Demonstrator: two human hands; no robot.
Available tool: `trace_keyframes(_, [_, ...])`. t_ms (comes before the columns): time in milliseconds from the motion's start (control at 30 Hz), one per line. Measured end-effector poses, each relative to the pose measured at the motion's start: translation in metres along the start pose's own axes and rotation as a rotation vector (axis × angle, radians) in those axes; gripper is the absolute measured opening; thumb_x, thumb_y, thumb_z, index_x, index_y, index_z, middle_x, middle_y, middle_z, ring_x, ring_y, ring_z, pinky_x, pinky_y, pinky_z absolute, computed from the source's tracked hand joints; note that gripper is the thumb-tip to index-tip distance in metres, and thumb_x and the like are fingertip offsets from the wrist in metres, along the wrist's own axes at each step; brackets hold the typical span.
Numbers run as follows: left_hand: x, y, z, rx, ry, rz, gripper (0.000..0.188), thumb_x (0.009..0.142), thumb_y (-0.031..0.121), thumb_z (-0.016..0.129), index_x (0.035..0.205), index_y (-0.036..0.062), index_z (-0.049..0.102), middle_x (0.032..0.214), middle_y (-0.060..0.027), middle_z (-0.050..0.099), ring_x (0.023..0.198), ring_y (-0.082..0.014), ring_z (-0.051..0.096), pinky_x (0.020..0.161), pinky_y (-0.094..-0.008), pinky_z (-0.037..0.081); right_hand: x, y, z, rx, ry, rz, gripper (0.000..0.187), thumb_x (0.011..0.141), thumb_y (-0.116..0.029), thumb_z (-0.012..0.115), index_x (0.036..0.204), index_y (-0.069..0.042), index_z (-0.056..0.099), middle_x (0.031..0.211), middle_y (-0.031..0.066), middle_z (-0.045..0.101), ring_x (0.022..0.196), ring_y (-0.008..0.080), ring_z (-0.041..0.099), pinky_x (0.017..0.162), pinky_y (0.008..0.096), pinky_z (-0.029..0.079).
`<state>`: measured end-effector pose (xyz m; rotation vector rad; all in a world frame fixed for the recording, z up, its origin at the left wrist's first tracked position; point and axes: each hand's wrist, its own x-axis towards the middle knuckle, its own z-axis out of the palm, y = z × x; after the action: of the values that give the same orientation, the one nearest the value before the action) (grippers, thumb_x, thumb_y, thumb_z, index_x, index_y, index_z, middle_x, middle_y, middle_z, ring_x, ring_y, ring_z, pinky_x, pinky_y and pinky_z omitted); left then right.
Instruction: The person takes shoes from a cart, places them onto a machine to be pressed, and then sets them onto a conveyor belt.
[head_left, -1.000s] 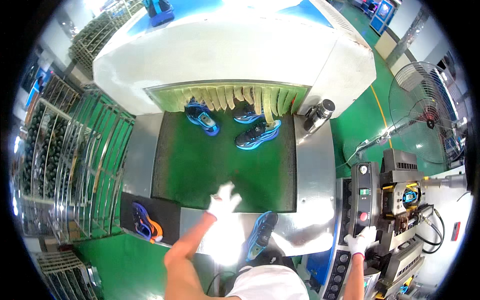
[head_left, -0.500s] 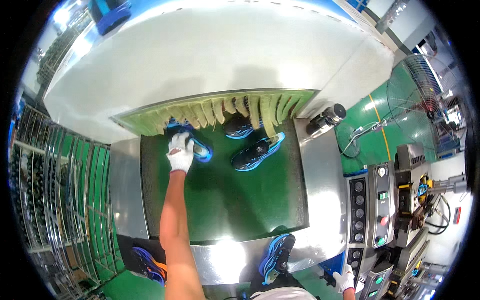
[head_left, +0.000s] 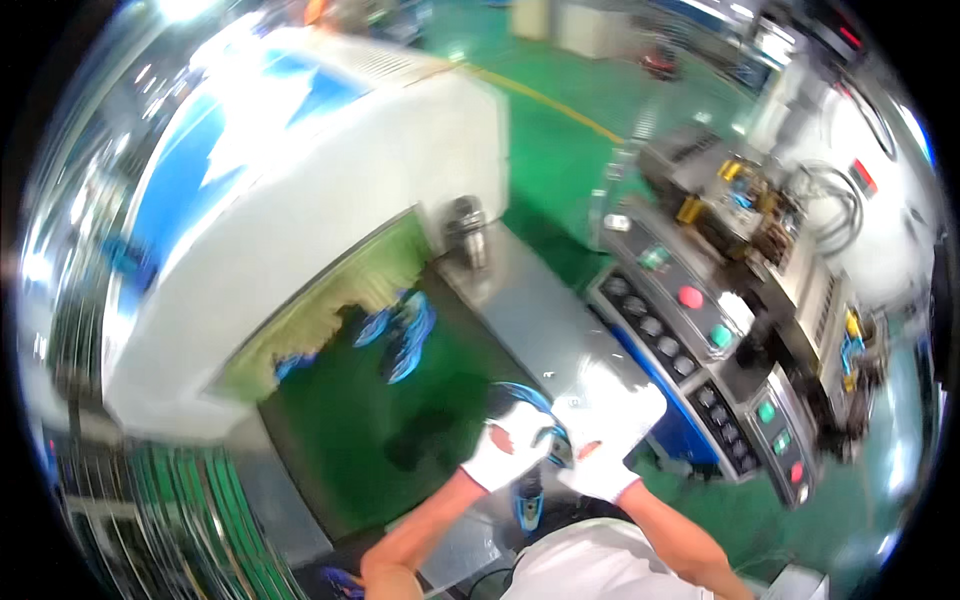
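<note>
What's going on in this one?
A person in white gloves is handling shoes beside a green work surface. The left grip holds a black-and-blue shoe; the right grip is close against it, though blur hides whether it grasps too. A second shoe sits just below them. More shoes lie near the strip curtain.

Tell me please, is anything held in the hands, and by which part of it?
The left hand appears to hold a black-blue shoe by its middle; the right hand is at its nearer end, its grip too blurred to tell.
</note>
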<state>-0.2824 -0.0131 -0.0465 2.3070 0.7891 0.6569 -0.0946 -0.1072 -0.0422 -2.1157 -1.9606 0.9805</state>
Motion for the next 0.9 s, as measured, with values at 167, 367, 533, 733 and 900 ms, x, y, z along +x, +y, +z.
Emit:
trace_keyframes(167, [0.116,0.124,0.059,-0.231,-0.179,0.375,0.023,0.085,0.011,0.074,0.107,0.0065,0.069,0.103,-0.0146,0.068,0.097,-0.0346,0.066,0.085,-0.0426,0.054,-0.072,0.087,-0.061,0.484,0.520,-0.060,0.060,0.080,-0.020,0.077,0.135,-0.004,0.056,0.101,0.0147,0.073,0.094,0.0288,0.071,0.085,0.0367,0.055])
trace_keyframes(367, [0.218,0.273,0.122,-0.240,-0.040,0.617,0.047,0.092,0.000,0.067,0.137,-0.0008,0.055,0.131,-0.0199,0.059,0.116,-0.0298,0.064,0.100,-0.0380,0.053,-0.245,0.150,-0.123,1.457,0.719,0.445,0.053,0.080,-0.021,0.087,0.123,0.002,0.066,0.094,0.0019,0.066,0.076,0.0086,0.058,0.063,0.0246,0.047])
trace_keyframes(533, [0.288,0.350,0.248,-0.611,-0.283,0.257,0.045,0.103,0.008,0.057,0.146,-0.0004,0.047,0.144,-0.0175,0.054,0.128,-0.0259,0.060,0.111,-0.0372,0.046,-0.333,0.208,-0.102,1.954,1.217,0.219,0.048,0.083,-0.002,0.079,0.128,0.002,0.060,0.101,0.0035,0.065,0.076,0.0103,0.061,0.064,0.0261,0.049])
trace_keyframes(733, [0.419,0.398,0.441,-0.324,-0.359,0.194,0.064,0.100,0.028,0.060,0.152,-0.0027,0.040,0.147,-0.0260,0.052,0.136,-0.0369,0.053,0.114,-0.0421,0.041,-0.373,0.265,-0.083,1.994,1.623,0.415,0.023,0.084,-0.008,0.076,0.100,-0.008,0.059,0.076,-0.0039,0.058,0.053,0.0054,0.048,0.044,0.0257,0.033])
trace_keyframes(900, [0.459,0.413,0.564,0.087,-0.269,0.084,0.075,0.097,0.029,0.061,0.155,-0.0070,0.030,0.146,-0.0322,0.048,0.132,-0.0447,0.054,0.112,-0.0469,0.041,-0.403,0.277,-0.056,1.948,1.745,0.599,0.028,0.077,-0.005,0.071,0.098,-0.002,0.053,0.088,0.0057,0.060,0.073,0.0170,0.062,0.065,0.0352,0.052])
